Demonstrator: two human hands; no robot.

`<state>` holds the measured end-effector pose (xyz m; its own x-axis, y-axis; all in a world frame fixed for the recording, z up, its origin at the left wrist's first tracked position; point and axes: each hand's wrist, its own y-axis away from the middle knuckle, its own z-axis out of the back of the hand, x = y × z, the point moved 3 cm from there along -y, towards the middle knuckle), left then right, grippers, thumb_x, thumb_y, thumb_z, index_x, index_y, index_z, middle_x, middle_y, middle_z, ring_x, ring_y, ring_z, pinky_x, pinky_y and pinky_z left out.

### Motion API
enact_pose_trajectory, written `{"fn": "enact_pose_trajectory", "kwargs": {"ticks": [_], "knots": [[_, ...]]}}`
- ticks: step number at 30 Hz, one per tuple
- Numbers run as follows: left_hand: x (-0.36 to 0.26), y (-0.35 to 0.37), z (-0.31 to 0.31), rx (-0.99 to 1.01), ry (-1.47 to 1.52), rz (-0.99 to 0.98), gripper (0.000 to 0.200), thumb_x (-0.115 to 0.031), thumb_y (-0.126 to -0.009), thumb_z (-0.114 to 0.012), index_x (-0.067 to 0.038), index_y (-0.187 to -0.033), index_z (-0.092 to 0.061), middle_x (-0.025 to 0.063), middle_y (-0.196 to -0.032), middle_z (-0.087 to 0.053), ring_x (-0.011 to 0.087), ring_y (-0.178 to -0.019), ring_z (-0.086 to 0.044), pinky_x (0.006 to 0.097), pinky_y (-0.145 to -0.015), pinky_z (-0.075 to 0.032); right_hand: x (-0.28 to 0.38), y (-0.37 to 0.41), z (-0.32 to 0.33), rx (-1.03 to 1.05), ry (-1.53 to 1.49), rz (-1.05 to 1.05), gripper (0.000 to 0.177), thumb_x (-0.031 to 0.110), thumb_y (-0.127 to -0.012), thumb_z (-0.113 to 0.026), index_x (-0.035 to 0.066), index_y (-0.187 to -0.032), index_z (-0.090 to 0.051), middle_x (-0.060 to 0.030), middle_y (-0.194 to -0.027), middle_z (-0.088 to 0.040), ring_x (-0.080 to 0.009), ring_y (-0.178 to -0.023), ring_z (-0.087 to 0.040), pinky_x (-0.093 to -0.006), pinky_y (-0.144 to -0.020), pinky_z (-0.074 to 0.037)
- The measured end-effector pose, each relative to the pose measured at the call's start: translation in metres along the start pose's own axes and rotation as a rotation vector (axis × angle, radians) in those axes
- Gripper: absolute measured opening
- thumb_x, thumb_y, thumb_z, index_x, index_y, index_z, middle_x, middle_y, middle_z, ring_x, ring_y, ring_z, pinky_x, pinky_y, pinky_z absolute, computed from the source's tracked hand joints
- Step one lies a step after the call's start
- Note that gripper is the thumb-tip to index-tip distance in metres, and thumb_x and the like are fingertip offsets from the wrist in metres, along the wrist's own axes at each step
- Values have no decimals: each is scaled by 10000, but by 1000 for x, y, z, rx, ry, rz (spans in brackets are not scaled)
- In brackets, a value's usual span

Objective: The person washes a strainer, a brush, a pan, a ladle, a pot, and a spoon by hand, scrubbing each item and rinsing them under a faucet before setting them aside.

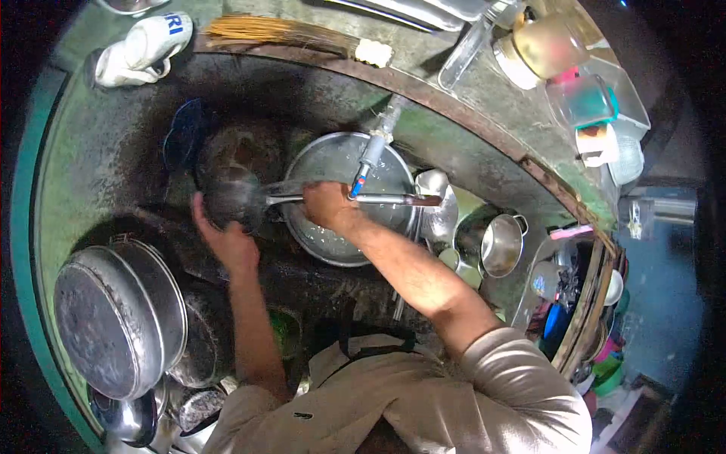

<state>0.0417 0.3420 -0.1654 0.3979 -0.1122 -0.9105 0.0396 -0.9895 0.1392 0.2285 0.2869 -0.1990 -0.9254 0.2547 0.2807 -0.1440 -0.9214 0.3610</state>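
Observation:
A long-handled pan (240,203) with a dark, rounded body is held over the left side of a large metal basin. My left hand (234,246) is closed on the near rim of its body, thumb and fingers spread along the edge. My right hand (329,204) is closed around the metal handle, whose brown end (423,200) sticks out to the right. Beneath my right hand is the round metal basin (340,261), with water in it. Just above the handle, a grey tap (370,155) with a blue tip points down into the basin.
Large blackened pots (102,318) lean at the left. A metal pot (503,246) and metal dishes stand right of the basin. On the ledge above are a white mug (155,41), a stick broom (280,32) and plastic containers (578,98).

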Motion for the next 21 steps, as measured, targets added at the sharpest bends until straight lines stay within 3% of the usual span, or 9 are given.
{"fn": "enact_pose_trajectory", "kwargs": {"ticks": [1,7,11,12,14,16,18,19,21], "knots": [[-18,-15,14,-46,-10,-75,866,175,-550,-421,-116,-1365,-374,144,-1383,-375,318,-1259,-401,438,-1042,-388,10,-4,7,-56,-14,53,265,291,-779,-639,68,-921,-623,-161,-833,-672,-358,-795,-667,-471,-668,-547],[-130,-49,45,-191,-133,-414,817,137,-569,-413,-81,-1356,-388,216,-1292,-427,370,-1157,-486,474,-977,-450,-75,39,-3,-128,-158,-61,229,271,-779,-625,67,-883,-643,-175,-808,-663,-357,-782,-659,-459,-674,-534],[-133,-49,51,-136,-62,-456,802,153,-575,-425,-50,-1349,-383,207,-1265,-459,347,-1143,-505,483,-959,-463,-97,44,-16,-253,-108,-265,218,248,-774,-618,38,-801,-671,-209,-800,-656,-384,-769,-647,-472,-701,-522],[-129,-49,53,-135,-62,-457,802,153,-575,-425,-50,-1349,-383,207,-1265,-459,347,-1143,-505,483,-959,-463,-95,39,-17,-101,-172,-343,259,233,-787,-613,17,-928,-639,-222,-928,-643,-364,-845,-647,-462,-769,-516],[-121,-51,58,-202,-15,-380,788,153,-580,-441,-36,-1343,-382,188,-1236,-488,334,-1113,-530,476,-945,-478,-83,29,-12,-397,-270,-448,319,232,-786,-628,-16,-986,-615,-198,-926,-628,-373,-848,-631,-464,-783,-503],[-100,-58,80,-170,12,-382,771,152,-599,-467,-41,-1340,-386,182,-1214,-512,332,-1081,-552,466,-926,-494,-68,27,-4,-444,-209,-382,348,219,-752,-659,-13,-1003,-592,-178,-895,-609,-370,-869,-608,-448,-804,-489],[-80,-56,84,-88,-273,-322,709,100,-654,-528,-63,-1335,-420,162,-1305,-466,350,-1147,-509,484,-992,-441,-44,25,2,-520,184,-34,329,210,-727,-674,4,-971,-591,-147,-866,-610,-346,-894,-594,-454,-823,-476],[-73,-54,82,-64,-369,-306,689,82,-672,-549,-70,-1333,-431,156,-1335,-451,356,-1168,-495,490,-1014,-424,-43,22,-13,-419,-6,33,296,259,-736,-677,55,-934,-596,-170,-853,-643,-344,-807,-646,-456,-803,-492],[-37,-26,27,-55,17,36,781,131,-624,-462,-132,-1357,-397,149,-1353,-417,349,-1216,-447,517,-1008,-409,-8,28,9,-52,-99,-117,284,284,-781,-640,60,-955,-615,-168,-839,-660,-339,-837,-659,-470,-770,-512]]}}
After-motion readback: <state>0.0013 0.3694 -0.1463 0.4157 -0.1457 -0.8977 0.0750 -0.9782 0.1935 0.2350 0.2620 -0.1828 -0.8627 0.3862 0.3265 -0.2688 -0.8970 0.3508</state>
